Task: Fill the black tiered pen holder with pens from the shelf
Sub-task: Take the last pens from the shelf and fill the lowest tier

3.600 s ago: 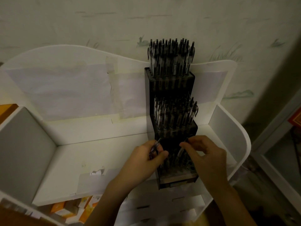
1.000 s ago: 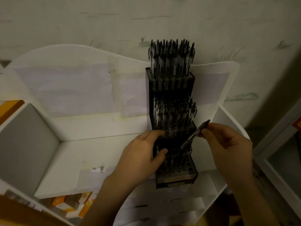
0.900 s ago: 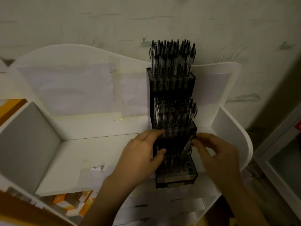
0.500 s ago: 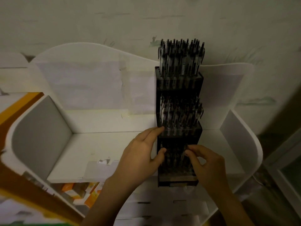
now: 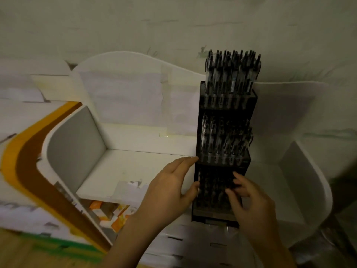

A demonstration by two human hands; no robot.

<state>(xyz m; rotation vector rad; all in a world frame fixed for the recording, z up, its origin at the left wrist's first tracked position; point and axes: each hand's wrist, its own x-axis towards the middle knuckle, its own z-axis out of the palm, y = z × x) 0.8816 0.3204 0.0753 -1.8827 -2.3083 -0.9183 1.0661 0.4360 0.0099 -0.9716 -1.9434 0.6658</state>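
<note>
The black tiered pen holder (image 5: 226, 105) stands on the right part of a white shelf (image 5: 135, 167). Its top tier (image 5: 231, 74) and middle tier (image 5: 226, 140) are packed with dark pens, and the bottom tier (image 5: 210, 192) holds several more. My left hand (image 5: 170, 192) grips the holder's left side, index finger along the middle tier's edge and thumb on the front. My right hand (image 5: 249, 202) reaches into the bottom tier with fingertips pinched on a pen top there; the pen is dark and blurred.
The shelf has curved white side walls at the left (image 5: 75, 144) and right (image 5: 301, 180) and a taped back panel. Small orange boxes (image 5: 108, 211) lie on the level below. A carton with an orange-brown stripe (image 5: 25, 161) sits to the left.
My right hand carried a pen from beside the middle tier down into the bottom tier. My left hand stayed on the holder's side. The view swung left.
</note>
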